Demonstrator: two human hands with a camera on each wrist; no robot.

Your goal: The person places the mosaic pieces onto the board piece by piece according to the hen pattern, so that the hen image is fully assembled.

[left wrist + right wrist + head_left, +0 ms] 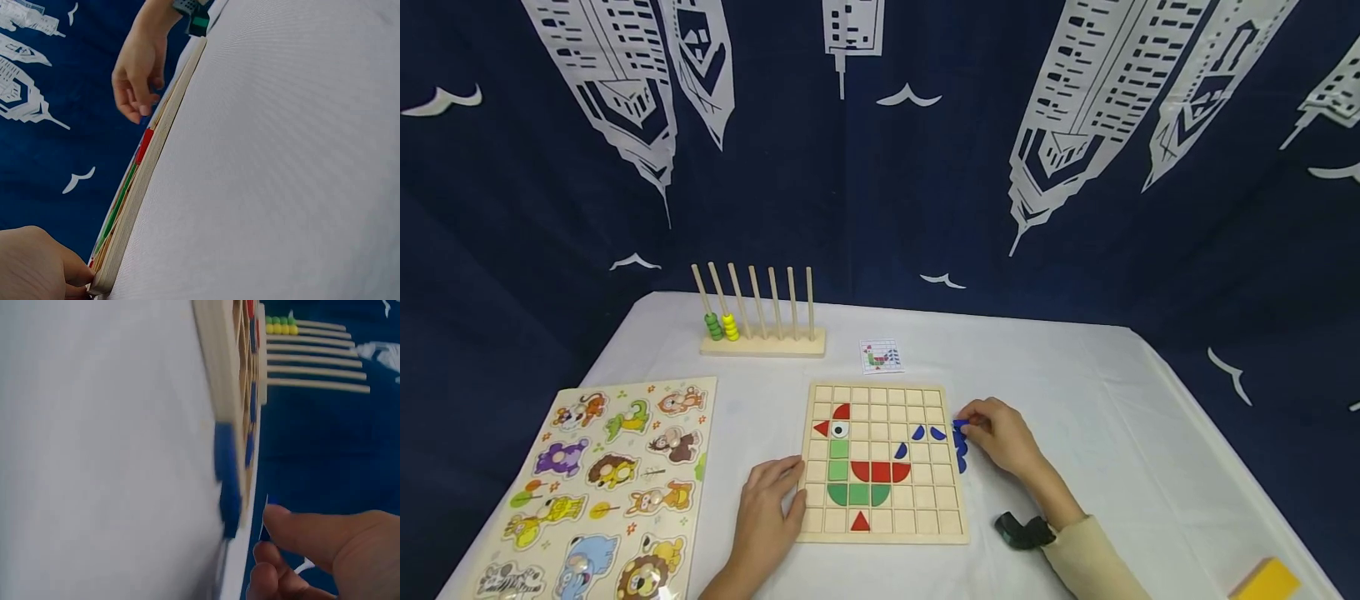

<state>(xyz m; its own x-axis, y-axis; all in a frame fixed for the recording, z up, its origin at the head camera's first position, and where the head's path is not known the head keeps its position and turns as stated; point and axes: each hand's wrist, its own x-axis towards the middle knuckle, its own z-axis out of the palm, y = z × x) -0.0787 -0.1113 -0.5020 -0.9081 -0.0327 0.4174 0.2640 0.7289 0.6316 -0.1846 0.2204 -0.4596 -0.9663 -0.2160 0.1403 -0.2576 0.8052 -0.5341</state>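
A wooden grid board (925,500) lies on the table, with red, green and blue pieces forming a bird. Several blue pieces (961,458) lie along its right edge. Just above them my right hand (1003,437) pinches a small blue piece (265,534) between thumb and fingers; its exact shape is mostly hidden. At the board's left edge rests my left hand (767,508), its fingertips and thumb touching the wooden side. Behind the board lies a small picture card (882,357) with a similar bird on a grid.
A peg stand (763,346) with green and yellow beads stands at the back left. An animal puzzle board (617,483) covers the table's left side. A yellow block (1266,581) sits at the front right corner. My right wrist wears a black device (1024,531).
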